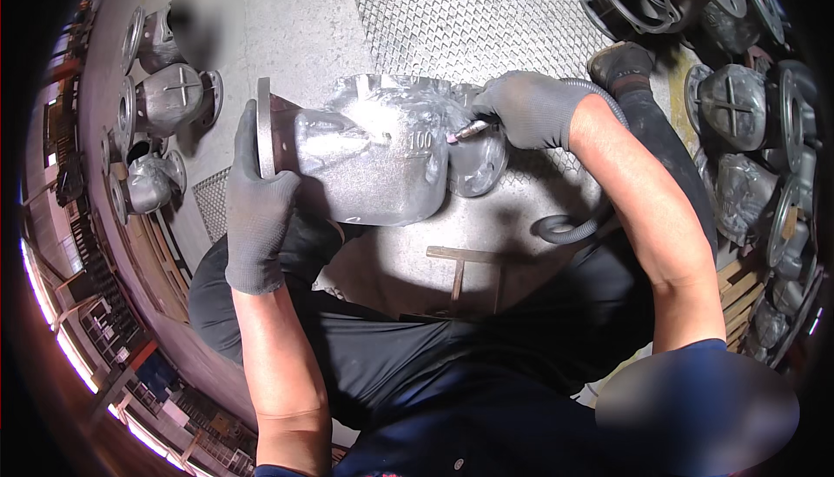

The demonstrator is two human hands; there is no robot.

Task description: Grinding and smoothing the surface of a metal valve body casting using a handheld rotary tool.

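A grey cast-metal valve body (373, 182) lies on its side before me, with raised markings on its wall and a flange (264, 121) at its left end. My left hand (261, 216), in a grey glove, is closed round the rim of that flange. In my gloved right hand (530, 110) is a slim hand grinder (472, 129) with a small pink tip. The tip is at the right part of the casting, beside the raised markings; whether it touches the metal I cannot tell. A grey ribbed hose (599, 89) emerges behind my right hand.
More flanged castings (169, 99) stand at the left, and several others (734, 108) are crowded along the right. Metal mesh (469, 8) covers part of the floor ahead. Between my legs is a T-shaped bar (459, 256). The hose loops (565, 230) near my right knee.
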